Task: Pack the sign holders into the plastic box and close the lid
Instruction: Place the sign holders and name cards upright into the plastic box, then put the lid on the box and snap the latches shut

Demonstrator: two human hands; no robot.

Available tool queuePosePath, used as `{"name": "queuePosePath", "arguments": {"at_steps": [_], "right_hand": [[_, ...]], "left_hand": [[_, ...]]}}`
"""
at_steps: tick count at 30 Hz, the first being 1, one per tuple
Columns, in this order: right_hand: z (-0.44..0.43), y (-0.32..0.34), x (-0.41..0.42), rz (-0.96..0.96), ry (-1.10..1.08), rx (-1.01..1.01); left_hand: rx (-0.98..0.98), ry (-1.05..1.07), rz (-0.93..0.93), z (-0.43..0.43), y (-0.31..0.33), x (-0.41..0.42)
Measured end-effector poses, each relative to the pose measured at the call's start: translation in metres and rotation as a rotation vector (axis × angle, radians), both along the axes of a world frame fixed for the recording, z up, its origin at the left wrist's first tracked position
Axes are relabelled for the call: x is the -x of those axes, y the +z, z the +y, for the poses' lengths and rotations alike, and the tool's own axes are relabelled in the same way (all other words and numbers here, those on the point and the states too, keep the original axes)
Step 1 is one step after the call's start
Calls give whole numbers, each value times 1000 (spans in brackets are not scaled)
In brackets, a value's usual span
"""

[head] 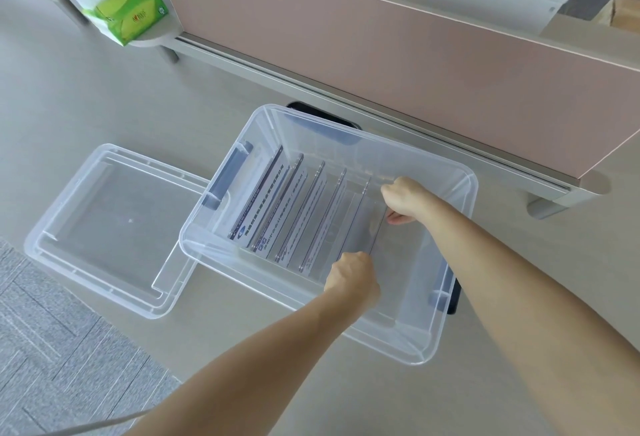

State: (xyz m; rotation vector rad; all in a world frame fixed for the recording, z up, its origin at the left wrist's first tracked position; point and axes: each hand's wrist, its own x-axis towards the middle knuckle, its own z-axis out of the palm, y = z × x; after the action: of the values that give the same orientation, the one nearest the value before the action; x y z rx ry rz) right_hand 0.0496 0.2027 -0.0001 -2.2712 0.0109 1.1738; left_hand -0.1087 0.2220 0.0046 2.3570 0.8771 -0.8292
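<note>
Sign holders [277,213] stand in a row inside the clear plastic box [460,200] on a beige table [104,106]. Left hand [353,278] and right hand [403,198] both grip the clear end holder [363,227]. Lid [104,227] lies just left, partly under the box. Pink divider [381,37] behind, tissue pack [124,7] far left, grey carpet [52,349] below.

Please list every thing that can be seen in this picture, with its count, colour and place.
box: one, clear, on the desk, centre.
sign holders: about five, clear, standing in a row inside the box.
lid: one, clear, flat on the desk left of the box.
tissue pack: one, green, far left on a small shelf.
divider panel: one, pink, behind the box.
left hand: inside the box, on the last sign holder's near end.
right hand: on its far end.
</note>
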Motion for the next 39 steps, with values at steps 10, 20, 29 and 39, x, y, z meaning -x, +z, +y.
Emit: {"name": "queuePosePath", "arguments": {"at_steps": [10,20,29,39], "right_hand": [[-9,40,21,-180,244,129],[8,111,56,-414,185,-86],[73,146,118,-459,134,-166],[238,147,210,-442,280,-60]], "left_hand": [[71,-39,11,23,35,-4],[-15,-33,-297,134,90,24],[-49,179,-443,268,78,79],[-6,346,-612,438,32,160]]}}
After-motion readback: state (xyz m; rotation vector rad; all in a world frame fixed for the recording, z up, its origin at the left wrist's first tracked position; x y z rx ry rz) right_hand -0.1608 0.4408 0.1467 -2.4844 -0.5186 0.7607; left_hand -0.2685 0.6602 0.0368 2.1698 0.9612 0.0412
